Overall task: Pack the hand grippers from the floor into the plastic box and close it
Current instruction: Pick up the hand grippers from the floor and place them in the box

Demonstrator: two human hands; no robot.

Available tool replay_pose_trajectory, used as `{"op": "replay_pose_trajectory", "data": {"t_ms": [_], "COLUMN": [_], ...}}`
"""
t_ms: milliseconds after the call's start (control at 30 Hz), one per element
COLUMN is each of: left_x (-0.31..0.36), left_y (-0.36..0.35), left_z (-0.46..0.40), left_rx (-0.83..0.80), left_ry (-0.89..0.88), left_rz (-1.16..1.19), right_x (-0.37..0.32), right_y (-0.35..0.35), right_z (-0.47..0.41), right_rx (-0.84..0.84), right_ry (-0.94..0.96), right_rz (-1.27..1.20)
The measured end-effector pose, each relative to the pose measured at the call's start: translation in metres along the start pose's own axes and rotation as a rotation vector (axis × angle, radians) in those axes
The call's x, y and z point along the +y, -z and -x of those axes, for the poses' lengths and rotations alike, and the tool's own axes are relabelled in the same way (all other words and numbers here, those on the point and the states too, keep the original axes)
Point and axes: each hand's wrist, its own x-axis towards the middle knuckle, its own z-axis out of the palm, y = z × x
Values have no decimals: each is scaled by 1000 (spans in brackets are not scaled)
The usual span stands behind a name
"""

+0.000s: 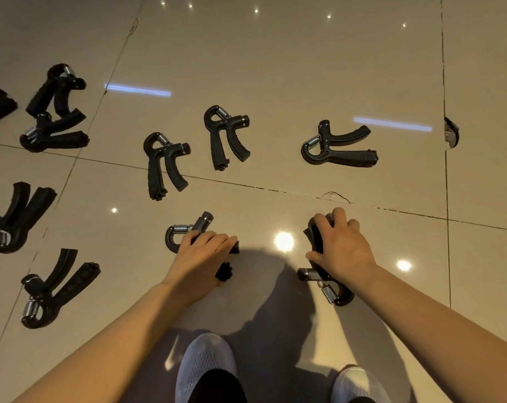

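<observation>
Nearest to the person are two white shoes (207,365), planted on the glossy tiled floor (275,68), with both bare arms reaching forward and down past them. Just beyond the shoes, the left hand (201,254) has its fingers curled over the handles of a black hand gripper (185,231), whose spring loop and knob stick out on the side away from the shoes. The right hand (340,248) is wrapped the same way round the handles of a second gripper (332,286); that one lies with its spring end pointing back toward the shoes. Both grippers seem to be touching the tile, so I would judge this as the moment of taking hold, one in each hand, to save a trip.

Farther from the shoes, across the tile seam, three more grippers lie well apart in a loose row: one (163,165), a second (226,136), and a third (338,146) on its side. Off to the left of the shoes sits a scattered group: one close in (54,289), one beyond it (15,218), and a touching pair (56,109) farthest off. Another dark piece at the left edge is cut off, too little to name.

The plastic box is nowhere in sight, so packing has barely begun, I would say; most of the grippers are spread out flat, each easy to reach singly.
</observation>
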Motion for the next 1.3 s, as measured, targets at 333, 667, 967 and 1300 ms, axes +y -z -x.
{"op": "replay_pose_trajectory", "data": {"t_ms": [333,667,967,1300], "left_x": [50,78,154,328], "left_y": [-13,47,106,251], "left_z": [9,27,98,228], "left_rx": [-34,133,321,533], "left_ry": [-163,223,186,86], "left_rz": [66,416,430,541], "right_x": [14,18,27,53], "right_y": [-26,-23,28,120], "right_z": [24,60,193,425], "right_rx": [98,165,527,797], "right_ry": [179,212,178,329], "right_rz": [-94,-308,-575,-662]}}
